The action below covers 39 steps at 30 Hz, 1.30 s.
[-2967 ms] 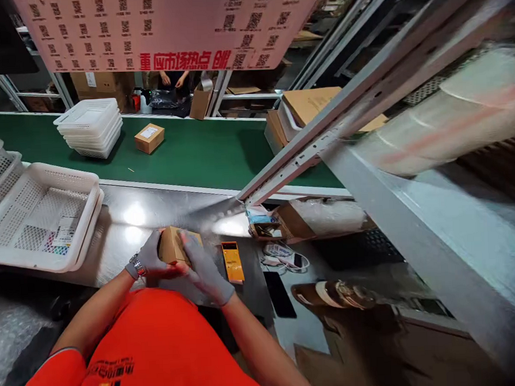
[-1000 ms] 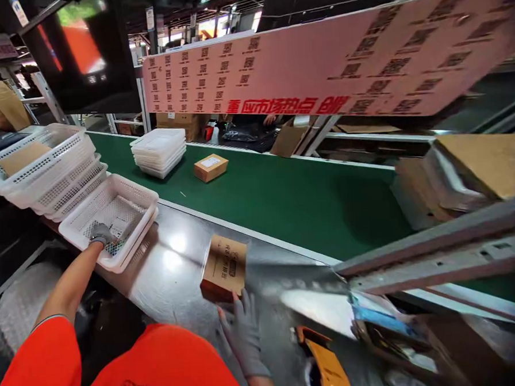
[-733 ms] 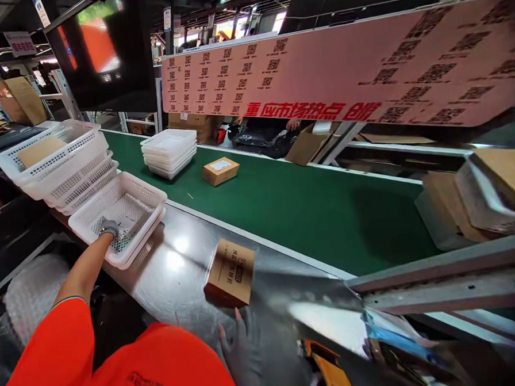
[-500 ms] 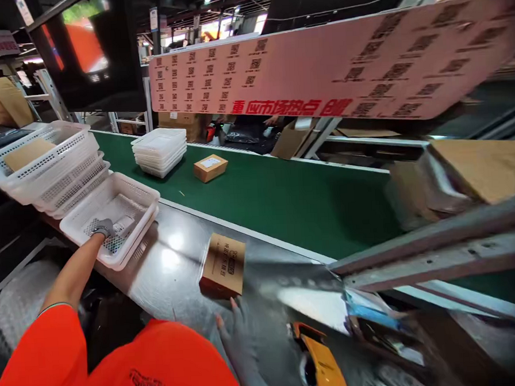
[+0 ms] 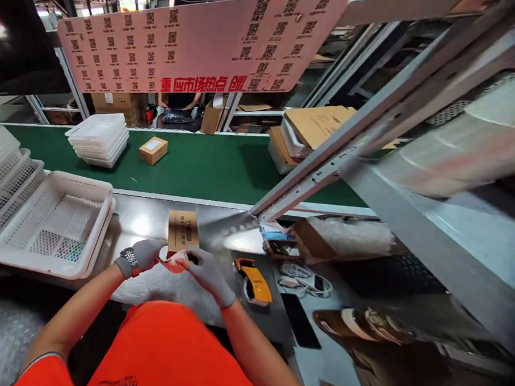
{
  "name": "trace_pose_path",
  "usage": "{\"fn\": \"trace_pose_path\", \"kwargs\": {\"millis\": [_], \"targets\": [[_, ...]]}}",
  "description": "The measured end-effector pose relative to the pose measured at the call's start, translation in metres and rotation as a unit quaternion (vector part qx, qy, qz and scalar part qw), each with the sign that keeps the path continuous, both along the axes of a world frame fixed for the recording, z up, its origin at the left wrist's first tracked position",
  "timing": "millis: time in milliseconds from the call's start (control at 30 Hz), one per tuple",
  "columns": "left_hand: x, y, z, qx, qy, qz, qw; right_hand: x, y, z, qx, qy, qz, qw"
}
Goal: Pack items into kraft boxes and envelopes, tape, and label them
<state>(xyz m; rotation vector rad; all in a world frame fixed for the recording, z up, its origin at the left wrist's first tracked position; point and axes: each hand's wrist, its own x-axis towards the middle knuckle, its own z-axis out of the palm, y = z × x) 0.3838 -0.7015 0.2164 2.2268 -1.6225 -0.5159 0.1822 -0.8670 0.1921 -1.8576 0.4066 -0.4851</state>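
Both my gloved hands meet in front of the small brown carton (image 5: 182, 230), which stands on the metal bench with printing on its side. Between them is a thin red-and-white slip or packet (image 5: 175, 262); its exact kind is unclear. My left hand (image 5: 146, 255), with a metal watch at the wrist, is closed on its left end. Thumb and fingers of my right hand (image 5: 207, 274) pinch the right side. To the left sits a white perforated basket (image 5: 97, 224) with a clear, wrinkled plastic piece (image 5: 71, 217) inside.
More white baskets (image 5: 2, 183) are stacked at far left. On the green conveyor belt (image 5: 196, 170) lie a basket stack (image 5: 99, 141), a labelled box (image 5: 154, 150) and cardboard (image 5: 316, 123). A yellow tape dispenser (image 5: 256, 282) and a black phone-like slab (image 5: 300, 320) lie right. A metal post (image 5: 300, 182) slants across.
My left hand has left the basket and moved right to the carton. My right hand, spread beside the carton before, now pinches the red-and-white piece. The view has turned right.
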Motion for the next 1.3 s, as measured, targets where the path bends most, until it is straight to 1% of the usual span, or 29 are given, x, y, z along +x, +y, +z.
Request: {"fn": "trace_pose_path", "kwargs": {"millis": [33, 100, 133, 167, 200, 233, 267, 300, 333, 367, 400, 433, 467, 533, 633, 700, 800, 933, 1133, 1300], "targets": [[0.002, -0.003, -0.004, 0.002, 0.023, -0.001, 1.000, -0.005, -0.002, 0.000, -0.001, 0.016, -0.012, 1.000], [0.013, -0.004, -0.009, -0.020, 0.104, 0.018, 0.994, -0.016, -0.006, -0.005, 0.049, 0.039, -0.037, 0.997], [0.019, -0.005, -0.012, -0.051, 0.164, 0.039, 0.984, -0.021, -0.007, -0.010, 0.088, 0.045, -0.052, 0.994], [0.022, -0.006, -0.015, -0.094, 0.233, 0.070, 0.965, -0.025, -0.006, -0.014, 0.134, 0.049, -0.069, 0.987], [0.023, -0.008, -0.019, -0.148, 0.301, 0.112, 0.935, -0.028, -0.004, -0.020, 0.185, 0.047, -0.088, 0.978], [0.019, -0.012, -0.024, -0.204, 0.361, 0.163, 0.895, -0.029, -0.001, -0.025, 0.236, 0.040, -0.110, 0.965], [0.011, -0.017, -0.030, -0.247, 0.412, 0.214, 0.851, -0.028, 0.003, -0.030, 0.285, 0.025, -0.131, 0.949], [0.000, -0.023, -0.037, -0.268, 0.457, 0.253, 0.809, -0.026, 0.008, -0.034, 0.328, 0.005, -0.147, 0.933], [-0.013, -0.028, -0.044, -0.265, 0.502, 0.275, 0.776, -0.023, 0.014, -0.039, 0.363, -0.015, -0.157, 0.918], [-0.028, -0.034, -0.052, -0.244, 0.546, 0.279, 0.751, -0.019, 0.019, -0.044, 0.389, -0.029, -0.159, 0.907], [-0.042, -0.039, -0.060, -0.218, 0.584, 0.272, 0.733, -0.016, 0.023, -0.048, 0.405, -0.037, -0.154, 0.900], [-0.055, -0.043, -0.067, -0.197, 0.610, 0.263, 0.721, -0.013, 0.027, -0.052, 0.412, -0.040, -0.144, 0.899], [-0.065, -0.046, -0.072, -0.190, 0.620, 0.260, 0.715, -0.011, 0.030, -0.056, 0.412, -0.039, -0.132, 0.901], [-0.075, -0.050, -0.080, -0.206, 0.600, 0.283, 0.720, -0.011, 0.034, -0.064, 0.407, -0.038, -0.113, 0.906], [-0.073, -0.051, -0.084, -0.229, 0.550, 0.324, 0.735, -0.016, 0.036, -0.072, 0.429, -0.038, -0.106, 0.896], [-0.070, -0.050, -0.084, -0.243, 0.536, 0.338, 0.734, -0.019, 0.036, -0.074, 0.451, -0.039, -0.115, 0.884], [-0.070, -0.050, -0.084, -0.246, 0.541, 0.363, 0.718, -0.020, 0.035, -0.074, 0.464, -0.040, -0.115, 0.878], [-0.074, -0.050, -0.082, -0.229, 0.561, 0.383, 0.698, -0.018, 0.035, -0.071, 0.462, -0.046, -0.096, 0.881], [-0.075, -0.048, -0.077, -0.238, 0.568, 0.398, 0.680, -0.017, 0.036, -0.070, 0.448, -0.053, -0.092, 0.888], [-0.076, -0.049, -0.073, -0.232, 0.577, 0.404, 0.671, -0.016, 0.035, -0.069, 0.438, -0.053, -0.089, 0.893]]}}
